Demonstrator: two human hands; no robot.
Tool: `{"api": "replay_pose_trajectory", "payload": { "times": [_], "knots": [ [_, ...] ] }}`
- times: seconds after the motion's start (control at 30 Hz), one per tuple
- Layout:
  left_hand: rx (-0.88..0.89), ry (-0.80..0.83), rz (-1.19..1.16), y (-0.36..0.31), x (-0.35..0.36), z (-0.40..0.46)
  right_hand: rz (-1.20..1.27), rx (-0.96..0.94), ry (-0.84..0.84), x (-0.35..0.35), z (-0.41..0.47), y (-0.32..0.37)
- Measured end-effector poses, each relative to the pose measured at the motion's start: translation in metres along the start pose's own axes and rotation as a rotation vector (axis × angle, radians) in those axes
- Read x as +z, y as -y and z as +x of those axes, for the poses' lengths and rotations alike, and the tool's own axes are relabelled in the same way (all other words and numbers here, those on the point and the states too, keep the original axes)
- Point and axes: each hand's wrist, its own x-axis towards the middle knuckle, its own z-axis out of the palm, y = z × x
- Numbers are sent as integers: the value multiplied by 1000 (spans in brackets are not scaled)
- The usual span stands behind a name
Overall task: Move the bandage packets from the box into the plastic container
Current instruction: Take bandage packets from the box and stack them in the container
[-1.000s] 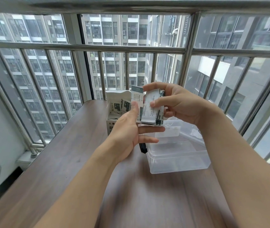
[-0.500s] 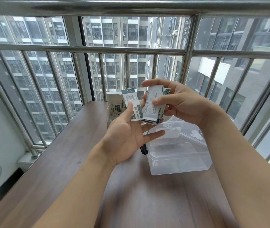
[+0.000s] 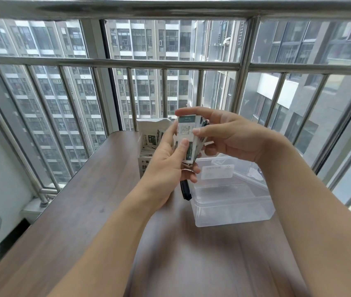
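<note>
Both hands, left (image 3: 166, 166) and right (image 3: 230, 136), pinch packets (image 3: 186, 136) above tub (image 3: 232, 202); box (image 3: 146, 146) behind left. Risk: fanned stack slips, packets scatter outside tub

Both my forearms reach forward and meet at chest height. My left hand (image 3: 166, 159) faces palm up, thumb pressed forward (fingers curled beneath). My right hand (image 3: 232, 136) arches over from the right, forefinger and thumb pinching.
</note>
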Motion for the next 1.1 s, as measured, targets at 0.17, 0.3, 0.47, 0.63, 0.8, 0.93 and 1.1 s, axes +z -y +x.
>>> {"api": "replay_pose_trajectory", "payload": {
  "times": [0.17,0.3,0.47,0.63,0.8,0.93,1.1],
  "knots": [
    [-12,-73,2,-3,1,0,-280,-2,-221,19,10,9],
    [-118,-58,-150,-9,6,-4,-506,-211,-422,33,19,7],
    [-353,107,-516,-23,-4,-10,-375,-268,-262,31,13,8],
    [-226,29,-58,-21,1,-10,-552,-197,-133,29,13,9],
    [244,-333,607,-1,-2,0,-730,-126,-242,42,15,17],
    [288,-439,692,7,-3,1,-903,-156,-290,52,18,17],
    [186,-405,544,13,-5,3,-908,-123,-272,51,20,14]
  ]
}}
